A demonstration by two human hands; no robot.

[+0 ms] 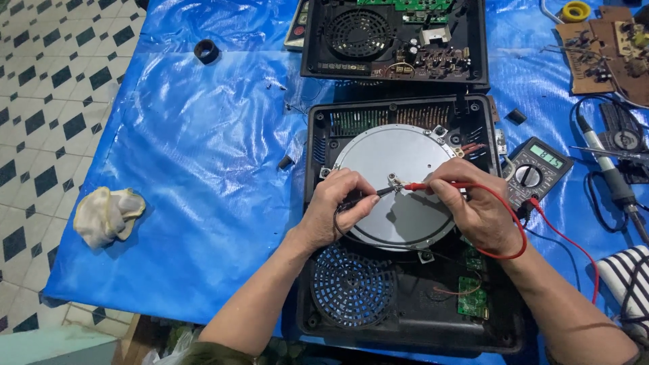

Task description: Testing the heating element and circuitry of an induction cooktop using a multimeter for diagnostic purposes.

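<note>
Seen from above, we hold two meter probes to the centre of an opened induction cooker [405, 223] that lies on a blue plastic sheet [203, 169] spread over the table. Our left hand [334, 209] pinches the black probe [368, 197] between thumb and fingertips, its tip angled up to the right; our right hand [476, 209] pinches the red probe [433, 186] the same way, its tip pointing left. Both tips meet at a small metal terminal [394, 180] near the middle of the round silver coil plate [395, 189].

The cooker is a black plastic shell with its top off. The pale grey disc fills its upper half, held by small tabs at the rim, with copper-coloured fins [422, 116] showing behind it. Below the disc sits a round fan grille [351, 287] with blue showing through its slots, and a green circuit board [472, 294] lies at the lower right (partly hidden by our right wrist).

The red lead [520, 230] loops round our right hand and runs to a black digital multimeter [537, 172] just beside the cooker's right edge, its display lit and its dial turned. A second opened appliance [395, 40] rests above, with its own fan and boards exposed. Further right lie a soldering iron [612, 176], a brown circuit board [608, 51] and a yellow roll of tape [576, 11]. A crumpled cream cloth [107, 215] sits at the sheet's left edge, over the tiled floor [47, 101].
</note>
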